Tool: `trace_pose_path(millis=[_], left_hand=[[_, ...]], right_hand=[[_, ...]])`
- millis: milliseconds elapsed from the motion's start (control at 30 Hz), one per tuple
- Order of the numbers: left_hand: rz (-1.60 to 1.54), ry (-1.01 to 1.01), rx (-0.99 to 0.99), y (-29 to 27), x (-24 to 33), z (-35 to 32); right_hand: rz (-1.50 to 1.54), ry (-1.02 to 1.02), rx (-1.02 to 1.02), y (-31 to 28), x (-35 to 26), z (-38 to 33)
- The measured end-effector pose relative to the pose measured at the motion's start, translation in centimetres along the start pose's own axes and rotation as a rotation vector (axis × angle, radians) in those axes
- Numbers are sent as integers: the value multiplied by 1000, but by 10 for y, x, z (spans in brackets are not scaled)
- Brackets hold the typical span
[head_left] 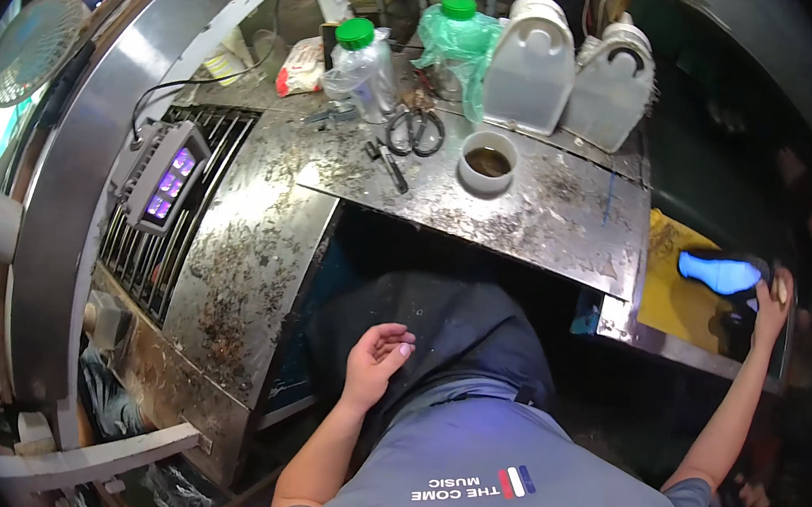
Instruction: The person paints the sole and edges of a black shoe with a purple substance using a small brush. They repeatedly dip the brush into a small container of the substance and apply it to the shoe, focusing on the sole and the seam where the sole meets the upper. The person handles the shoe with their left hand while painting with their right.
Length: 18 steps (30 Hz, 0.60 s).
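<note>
My left hand [377, 362] hovers over my lap, loosely curled, with a gap between thumb and fingers and nothing visible in it. Out at the far right, my right hand [772, 307] has its fingers closed at the edge of a dark shoe-like piece. A bright blue, sole-shaped face [721, 273] shows on that piece. Beneath it lies a yellow surface [666, 298]. The dark part is in shadow, so its exact outline cannot be made out.
On the stained metal bench [571, 207] stand a white cup [487, 164] of dark liquid, black scissors [416, 132], a marker [393, 168], green-capped jars [364, 74] and whitish jugs [529, 67]. A lamp [166, 176] with purple lights hangs beside a slatted grille [140, 258] at left.
</note>
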State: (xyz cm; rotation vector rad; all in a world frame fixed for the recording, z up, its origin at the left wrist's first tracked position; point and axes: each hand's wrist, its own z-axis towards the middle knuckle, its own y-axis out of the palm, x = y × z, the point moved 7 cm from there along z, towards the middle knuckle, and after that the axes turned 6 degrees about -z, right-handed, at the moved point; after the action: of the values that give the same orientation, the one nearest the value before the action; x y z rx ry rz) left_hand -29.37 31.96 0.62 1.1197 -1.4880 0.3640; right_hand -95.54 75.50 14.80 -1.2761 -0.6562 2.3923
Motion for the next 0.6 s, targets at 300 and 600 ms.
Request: trace_pose_path(millis=[300, 600], left_hand=[[455, 499, -455, 111, 167, 28], [30, -365, -850, 89, 114, 12]], right_hand=[[1099, -549, -657, 122, -390, -111], [1220, -199, -1319, 303, -502, -222]])
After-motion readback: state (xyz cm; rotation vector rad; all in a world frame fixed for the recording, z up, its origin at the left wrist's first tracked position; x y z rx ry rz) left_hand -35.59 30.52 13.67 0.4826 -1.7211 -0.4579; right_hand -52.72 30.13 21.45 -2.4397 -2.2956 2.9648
